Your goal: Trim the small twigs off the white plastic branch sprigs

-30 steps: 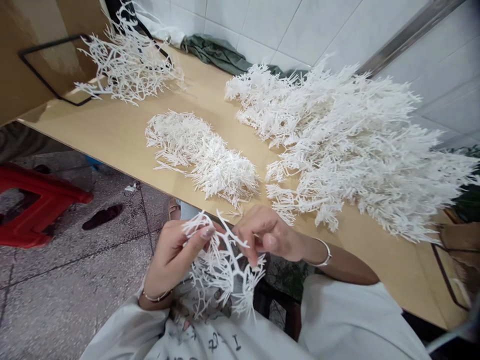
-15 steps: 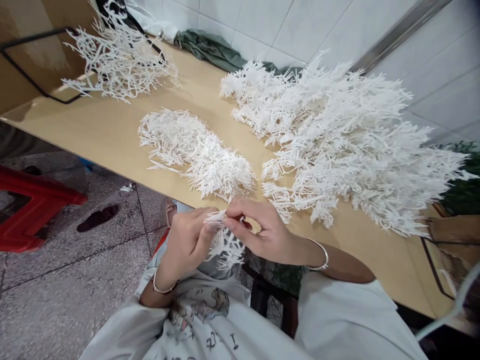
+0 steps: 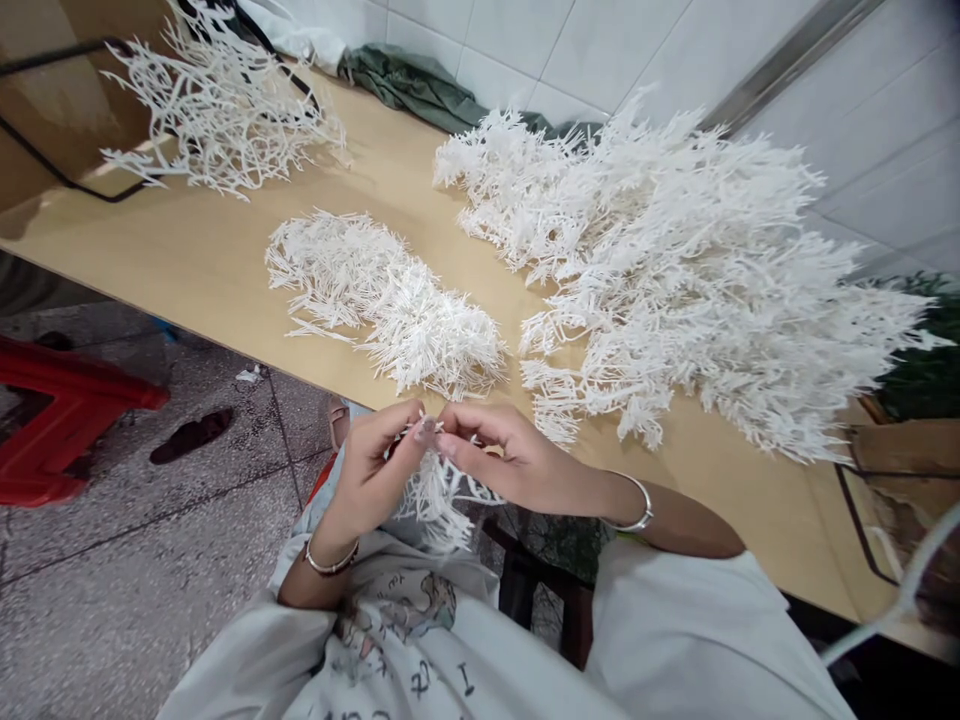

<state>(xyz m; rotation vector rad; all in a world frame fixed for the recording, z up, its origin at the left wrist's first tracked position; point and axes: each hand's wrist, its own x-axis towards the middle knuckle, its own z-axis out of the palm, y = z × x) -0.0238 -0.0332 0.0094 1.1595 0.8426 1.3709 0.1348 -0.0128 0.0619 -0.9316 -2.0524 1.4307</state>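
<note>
The left hand (image 3: 367, 480) and the right hand (image 3: 510, 460) meet at 6 o'clock in the view, just off the near edge of the table (image 3: 187, 260) and above the person's lap. Both hands grasp one white sprig (image 3: 439, 500). The left thumb and forefinger pinch its upper end, and the right thumb and forefinger pinch the same end from the 3 o'clock side, so the fingertips of the two hands almost touch. The remaining fingers of each hand are curled loosely. The sprig hangs down from the pinch toward 6 o'clock, its fine branches spread between the palms. Each wrist carries a thin bracelet (image 3: 634, 510). On the table, a small pile (image 3: 382, 300) of short white pieces lies at 12 o'clock from the hands, near the table edge. A large pile (image 3: 675, 270) of longer white sprigs lies at 2 o'clock from the hands, just beside the small pile and reaching to the tiled wall (image 3: 570, 40). A loose heap of bare branches (image 3: 217, 100) sits at 10 o'clock, well apart from both piles. A green cloth (image 3: 412, 85) lies against the wall at 12 o'clock. On the floor at 9 o'clock stand a red stool (image 3: 67, 400) and a dark shoe (image 3: 191, 435).
</note>
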